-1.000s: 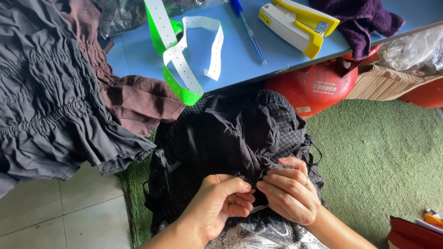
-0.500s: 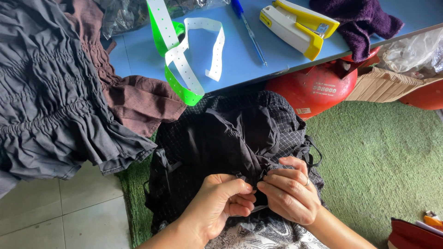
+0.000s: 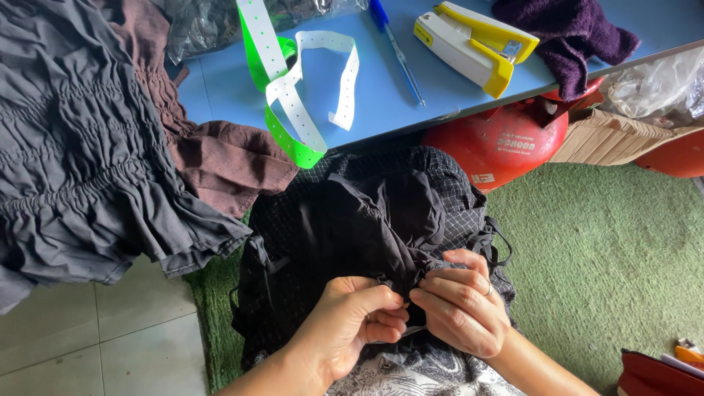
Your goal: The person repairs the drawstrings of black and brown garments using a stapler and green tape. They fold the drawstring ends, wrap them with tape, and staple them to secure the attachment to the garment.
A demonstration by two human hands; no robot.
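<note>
A black checked garment [image 3: 367, 220] lies bunched on my lap, under the edge of a blue table [image 3: 381, 95]. My left hand [image 3: 350, 323] pinches a fold of this black fabric near its lower middle. My right hand [image 3: 458, 304], with a ring on one finger, grips the same fold from the right, fingertips almost touching those of the left. What sits between the fingertips is hidden by the cloth.
On the blue table lie a green and white perforated strip [image 3: 293, 88], a blue pen [image 3: 400, 51], a yellow and white stapler [image 3: 473, 44] and a purple cloth [image 3: 572, 33]. Grey [image 3: 81, 154] and brown [image 3: 220, 158] garments hang off its left. A red gas cylinder [image 3: 499, 143] stands on green carpet [image 3: 601, 257].
</note>
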